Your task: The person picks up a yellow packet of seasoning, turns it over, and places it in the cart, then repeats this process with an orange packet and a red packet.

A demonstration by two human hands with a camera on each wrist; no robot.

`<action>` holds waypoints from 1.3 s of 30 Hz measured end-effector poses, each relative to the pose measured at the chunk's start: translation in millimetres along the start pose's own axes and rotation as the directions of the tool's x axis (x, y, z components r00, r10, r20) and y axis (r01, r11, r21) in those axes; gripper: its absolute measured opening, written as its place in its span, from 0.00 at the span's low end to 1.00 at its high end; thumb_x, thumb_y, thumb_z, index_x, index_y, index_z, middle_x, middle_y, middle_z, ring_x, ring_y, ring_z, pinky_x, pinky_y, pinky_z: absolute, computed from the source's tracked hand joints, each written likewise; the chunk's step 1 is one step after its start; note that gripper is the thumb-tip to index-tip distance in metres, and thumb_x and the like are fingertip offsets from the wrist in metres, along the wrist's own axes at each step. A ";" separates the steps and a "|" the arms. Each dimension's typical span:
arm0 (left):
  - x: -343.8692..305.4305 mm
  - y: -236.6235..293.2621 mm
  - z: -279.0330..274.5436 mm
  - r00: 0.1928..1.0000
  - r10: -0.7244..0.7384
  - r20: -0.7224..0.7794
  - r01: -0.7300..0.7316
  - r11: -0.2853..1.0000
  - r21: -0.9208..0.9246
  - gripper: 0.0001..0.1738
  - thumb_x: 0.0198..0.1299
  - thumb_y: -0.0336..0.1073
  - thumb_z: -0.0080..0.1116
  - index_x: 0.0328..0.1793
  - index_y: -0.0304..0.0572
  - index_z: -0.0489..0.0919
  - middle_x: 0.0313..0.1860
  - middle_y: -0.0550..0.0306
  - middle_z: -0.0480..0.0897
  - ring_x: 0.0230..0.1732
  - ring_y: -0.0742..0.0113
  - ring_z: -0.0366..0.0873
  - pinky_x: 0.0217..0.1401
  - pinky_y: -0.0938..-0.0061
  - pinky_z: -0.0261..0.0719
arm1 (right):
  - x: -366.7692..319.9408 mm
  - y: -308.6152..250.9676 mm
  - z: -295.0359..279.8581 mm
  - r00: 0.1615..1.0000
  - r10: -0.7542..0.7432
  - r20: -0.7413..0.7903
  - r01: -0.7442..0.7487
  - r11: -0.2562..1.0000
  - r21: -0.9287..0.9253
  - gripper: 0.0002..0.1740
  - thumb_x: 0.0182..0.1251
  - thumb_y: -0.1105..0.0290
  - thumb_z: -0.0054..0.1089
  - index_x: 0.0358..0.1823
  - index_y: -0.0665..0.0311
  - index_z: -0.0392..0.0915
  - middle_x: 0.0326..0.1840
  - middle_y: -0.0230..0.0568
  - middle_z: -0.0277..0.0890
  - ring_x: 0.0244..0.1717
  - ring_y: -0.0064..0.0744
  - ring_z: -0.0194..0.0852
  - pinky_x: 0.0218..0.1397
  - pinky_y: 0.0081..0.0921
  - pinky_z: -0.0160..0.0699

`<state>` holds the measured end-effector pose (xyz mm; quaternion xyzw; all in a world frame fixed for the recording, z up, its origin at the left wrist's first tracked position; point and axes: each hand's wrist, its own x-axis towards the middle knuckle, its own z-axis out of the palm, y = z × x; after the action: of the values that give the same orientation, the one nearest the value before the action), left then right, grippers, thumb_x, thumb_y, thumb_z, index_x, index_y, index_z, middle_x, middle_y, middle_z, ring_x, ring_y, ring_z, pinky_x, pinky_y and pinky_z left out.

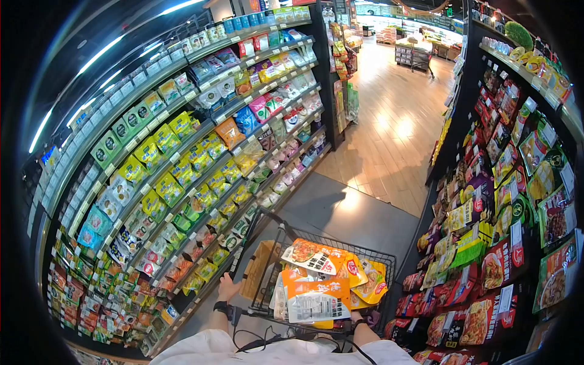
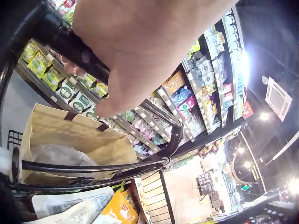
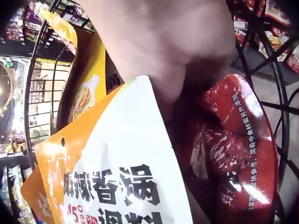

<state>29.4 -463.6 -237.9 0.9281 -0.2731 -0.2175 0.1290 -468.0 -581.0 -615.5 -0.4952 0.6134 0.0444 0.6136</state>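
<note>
On the left, my left hand [image 1: 228,287] grips the black handle bar [image 2: 86,56] of a shopping cart, and the thumb lies along its near side in the left wrist view. My right hand [image 3: 159,42] reaches down into the cart's wire basket [image 1: 389,267]. Its fingers are hidden between an orange-and-white seasoning packet [image 3: 126,140] and a glossy red packet [image 3: 238,140], so I cannot tell whether they hold either. More food packets, such as a yellow-orange one [image 1: 372,281], lie heaped in the basket. A brown paper bag [image 2: 70,126] stands beside the basket, near my left hand.
Tall shelves [image 1: 201,97] of bagged goods line the left of the aisle. Racks of hanging packets [image 1: 499,261] stand close on the right. Ahead, grey floor [image 1: 328,198] meets wooden flooring [image 1: 389,115], with a display stand [image 1: 413,53] farther off.
</note>
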 end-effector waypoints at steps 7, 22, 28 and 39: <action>4.1 -6.7 4.6 1.000 0.018 -0.019 -0.018 1.000 -0.011 0.45 0.54 0.54 0.70 0.71 0.39 0.61 0.66 0.33 0.70 0.66 0.33 0.72 0.65 0.49 0.73 | -20.0 -13.2 -6.5 0.988 -0.026 0.153 -0.044 0.899 0.437 0.22 0.64 0.54 0.67 0.50 0.64 0.85 0.46 0.39 0.87 0.43 0.33 0.83 0.45 0.34 0.77; 14.7 -10.8 3.4 0.998 -0.017 0.063 0.020 0.998 -0.058 0.51 0.54 0.59 0.68 0.76 0.39 0.59 0.74 0.31 0.66 0.72 0.35 0.68 0.71 0.51 0.70 | -43.7 -24.1 7.5 0.990 -0.123 0.062 0.022 0.587 0.810 0.23 0.72 0.55 0.61 0.58 0.64 0.82 0.53 0.38 0.86 0.51 0.32 0.83 0.53 0.30 0.78; 9.9 -7.4 0.3 0.998 -0.007 0.068 0.011 0.998 -0.057 0.51 0.55 0.59 0.68 0.76 0.37 0.59 0.74 0.31 0.66 0.72 0.36 0.68 0.71 0.51 0.70 | -29.7 -22.8 6.2 0.998 -0.033 -0.044 0.055 0.724 0.687 0.21 0.72 0.55 0.59 0.55 0.64 0.82 0.48 0.39 0.85 0.46 0.33 0.81 0.49 0.32 0.77; 1.1 1.3 -5.5 0.998 -0.014 0.069 0.016 0.999 -0.029 0.51 0.54 0.58 0.69 0.77 0.39 0.59 0.72 0.30 0.67 0.71 0.34 0.69 0.70 0.50 0.70 | 0.1 -19.9 19.4 0.986 0.083 -0.143 -0.026 0.931 0.364 0.19 0.72 0.55 0.55 0.48 0.63 0.83 0.40 0.40 0.82 0.38 0.36 0.78 0.41 0.35 0.76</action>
<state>32.2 -464.6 -232.9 0.9202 -0.2670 -0.2542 0.1316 -441.1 -578.3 -609.3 -0.3587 0.6709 -0.0911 0.6427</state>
